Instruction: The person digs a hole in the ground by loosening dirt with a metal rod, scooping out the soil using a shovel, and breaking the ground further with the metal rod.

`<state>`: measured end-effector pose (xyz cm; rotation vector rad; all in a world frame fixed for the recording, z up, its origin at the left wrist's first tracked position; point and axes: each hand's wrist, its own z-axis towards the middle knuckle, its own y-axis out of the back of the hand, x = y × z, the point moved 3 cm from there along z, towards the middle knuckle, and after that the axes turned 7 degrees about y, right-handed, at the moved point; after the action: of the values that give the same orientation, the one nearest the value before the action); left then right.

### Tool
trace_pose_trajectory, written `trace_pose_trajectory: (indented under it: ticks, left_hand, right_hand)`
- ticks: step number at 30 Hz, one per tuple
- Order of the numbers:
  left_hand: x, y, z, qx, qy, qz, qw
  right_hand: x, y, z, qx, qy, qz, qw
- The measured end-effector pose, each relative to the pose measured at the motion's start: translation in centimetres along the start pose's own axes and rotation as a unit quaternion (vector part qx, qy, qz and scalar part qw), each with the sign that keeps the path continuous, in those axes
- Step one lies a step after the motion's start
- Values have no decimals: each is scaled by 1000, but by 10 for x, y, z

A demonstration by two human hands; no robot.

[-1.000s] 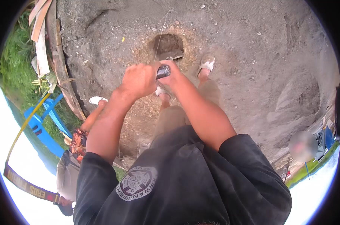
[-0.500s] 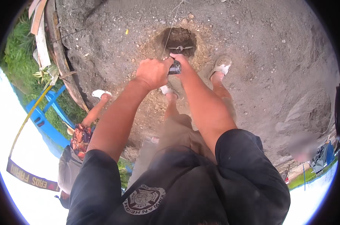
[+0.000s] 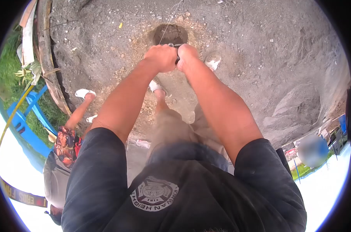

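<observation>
Both hands are held together in front of me, just at the near edge of a round hole (image 3: 171, 34) in the dirt. My left hand (image 3: 162, 58) is wrapped round a dark handle (image 3: 178, 58), and my right hand (image 3: 187, 55) grips it from the other side. Most of the handle is hidden by the fingers. A small metal part shows just beyond the knuckles. The tool's lower end cannot be made out. A thin string (image 3: 168, 27) runs over the hole.
At the left, a person (image 3: 57, 176) in patterned shorts stands near wooden boards (image 3: 47, 58) and a blue frame (image 3: 28, 133). My feet in light clogs (image 3: 213, 61) are beside the hole. Another person's blurred head (image 3: 312, 151) is at the right.
The handle's end, visible between my hands before, is now mostly covered as my hands have turned and come level. The view has shifted, and the pale piece in the hole shows less.
</observation>
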<state>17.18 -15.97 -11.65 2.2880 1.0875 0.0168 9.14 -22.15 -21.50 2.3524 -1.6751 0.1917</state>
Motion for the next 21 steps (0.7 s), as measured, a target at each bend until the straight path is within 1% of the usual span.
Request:
trace_pose_trajectory:
  ticks: [3,4,6,9,11,12,15,18,21]
  left_hand:
    - [-17,-22,-12,20,6,-10,1000]
    - [-20,-53,-6,19,11,-23,999]
    - [-35,-88,-16,34,-7,-38,999]
    - [-39,-118,-23,-4,-25,-56,998]
    - [-37,-113,-28,-3,-32,-58,998]
    - [-37,-111,-28,-3,-36,-58,998]
    - [-38,-134,-37,-1,-49,-62,997]
    - [-40,-181,-53,45,-54,-58,996]
    - [-32,-231,-75,5,-53,-69,996]
  right_hand:
    - [-9,32,-14,-32,8,-39,999]
    - [-14,48,-23,-32,3,-59,998]
    - [-45,82,-5,-46,10,-47,998]
    - [-63,108,-10,-56,55,-77,994]
    - [-81,117,18,-25,15,-47,998]
    - [-79,113,18,-10,-5,-32,999]
    - [-92,128,7,-36,30,-77,996]
    - [-139,161,6,-27,61,-99,993]
    - [-186,177,-5,-42,128,-179,974]
